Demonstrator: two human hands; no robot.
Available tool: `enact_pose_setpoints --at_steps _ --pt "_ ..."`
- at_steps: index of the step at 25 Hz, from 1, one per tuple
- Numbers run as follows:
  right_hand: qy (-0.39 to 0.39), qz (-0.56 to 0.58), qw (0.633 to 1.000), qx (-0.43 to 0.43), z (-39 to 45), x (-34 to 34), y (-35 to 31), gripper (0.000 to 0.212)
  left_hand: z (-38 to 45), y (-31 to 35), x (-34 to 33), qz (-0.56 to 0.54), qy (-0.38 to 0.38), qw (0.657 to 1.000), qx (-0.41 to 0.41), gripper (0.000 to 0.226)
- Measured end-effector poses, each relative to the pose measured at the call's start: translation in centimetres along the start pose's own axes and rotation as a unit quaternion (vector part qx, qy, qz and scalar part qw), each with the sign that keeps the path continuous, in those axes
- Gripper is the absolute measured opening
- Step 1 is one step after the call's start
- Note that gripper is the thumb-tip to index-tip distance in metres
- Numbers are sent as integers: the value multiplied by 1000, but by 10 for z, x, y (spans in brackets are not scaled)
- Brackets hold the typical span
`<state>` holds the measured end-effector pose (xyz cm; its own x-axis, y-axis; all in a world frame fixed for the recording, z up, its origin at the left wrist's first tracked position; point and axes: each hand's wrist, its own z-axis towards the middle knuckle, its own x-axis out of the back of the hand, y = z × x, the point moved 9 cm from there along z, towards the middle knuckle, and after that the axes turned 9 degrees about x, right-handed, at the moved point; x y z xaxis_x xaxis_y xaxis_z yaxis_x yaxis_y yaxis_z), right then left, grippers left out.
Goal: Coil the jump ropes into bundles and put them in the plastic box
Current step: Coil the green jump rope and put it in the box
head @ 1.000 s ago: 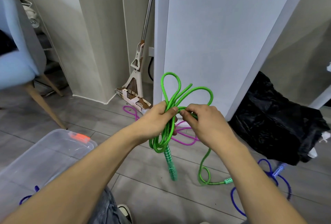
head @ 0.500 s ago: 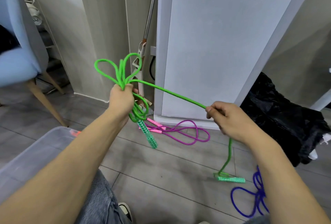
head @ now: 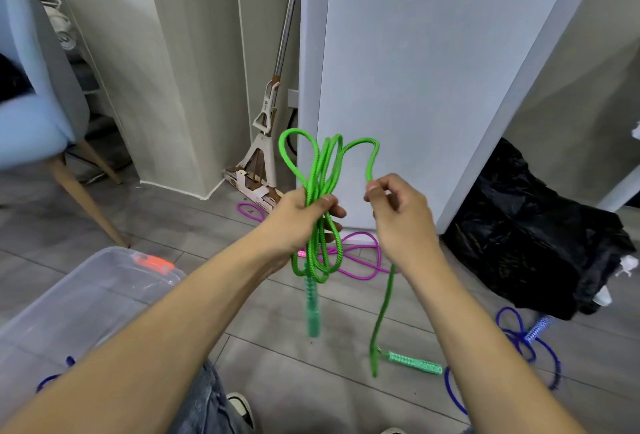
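Observation:
My left hand (head: pixel 304 215) grips the middle of a green jump rope (head: pixel 320 170) gathered into several loops that stick up above the fist and hang below it. One green handle (head: pixel 311 309) dangles under the loops. My right hand (head: pixel 394 211) pinches the free strand just right of the bundle; that strand drops to the floor, where the other green handle (head: pixel 415 362) lies. A pink jump rope (head: pixel 356 260) lies on the floor behind my hands. A blue jump rope (head: pixel 526 343) lies at the right. The clear plastic box (head: pixel 86 295) with an orange latch sits at lower left.
A white cabinet (head: pixel 415 69) stands straight ahead with a mop (head: pixel 266 128) leaning beside it. A black plastic bag (head: pixel 540 236) lies at the right. A blue chair (head: pixel 38 94) with wooden legs stands at the left. A piece of blue rope (head: pixel 52 376) shows inside the box.
My left hand has come back down and to the right with the loops. My right hand has brought the stretched strand in beside the bundle, forming a new loop.

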<state>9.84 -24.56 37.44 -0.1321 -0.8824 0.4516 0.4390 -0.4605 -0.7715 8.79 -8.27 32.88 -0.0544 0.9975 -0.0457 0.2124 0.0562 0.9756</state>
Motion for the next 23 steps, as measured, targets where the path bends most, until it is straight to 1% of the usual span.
enact_pose_setpoints --at_steps 3,5,7,9,12,14,15,17,19,21,22,23 --pt "-57 -50 997 26 -10 -20 -11 20 -2 -4 -9 -15 -20 1000 -7 19" --pt "-88 -104 990 37 -13 -27 -13 21 -3 -5 -8 -41 -4 999 0 23" --pt "-102 -138 984 57 -14 -29 -15 21 -3 -6 -6 -52 6 999 9 24" --pt "-109 -152 979 79 -15 -28 -16 20 -4 -6 -7 -57 -2 998 12 20" --pt "-133 -144 976 98 -17 -32 -18 12 -7 0 -4 -12 13 1000 -13 20" --pt "-162 -113 976 96 -17 -38 -18 13 -3 5 3 -4 40 999 -28 23" --pt "-187 -90 975 84 -16 -41 -15 14 1 6 10 -19 60 998 -29 23" --pt "-248 -53 966 47 -17 -42 -6 16 9 8 31 -80 106 991 -21 23" --pt "-290 -25 957 3 -19 -34 5 18 18 9 62 -138 157 978 -10 28" --pt "-309 -1 951 -29 -19 -20 16 23 25 5 99 -163 220 962 -3 35" --pt "-315 12 948 -42 -19 -14 20 25 26 4 116 -161 250 955 -2 37" --pt "-317 24 947 -54 -19 -9 23 26 30 1 132 -137 276 951 -4 37"
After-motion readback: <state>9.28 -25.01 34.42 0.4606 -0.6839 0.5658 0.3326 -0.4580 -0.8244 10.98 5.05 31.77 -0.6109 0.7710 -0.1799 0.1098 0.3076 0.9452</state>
